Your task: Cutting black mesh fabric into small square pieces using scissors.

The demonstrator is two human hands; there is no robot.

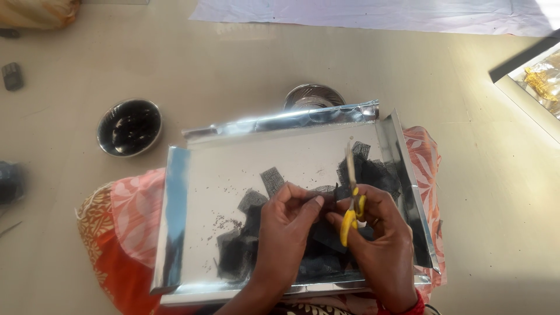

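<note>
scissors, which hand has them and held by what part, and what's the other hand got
The right hand holds the scissors by their yellow handles; the left hand pinches a black mesh strip at its end.

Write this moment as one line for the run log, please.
left hand: holds black mesh piece | right hand: yellow-handled scissors, blades up | under: silver tray

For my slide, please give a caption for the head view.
Left hand holds black mesh piece; right hand grips yellow-handled scissors above silver tray.
</note>
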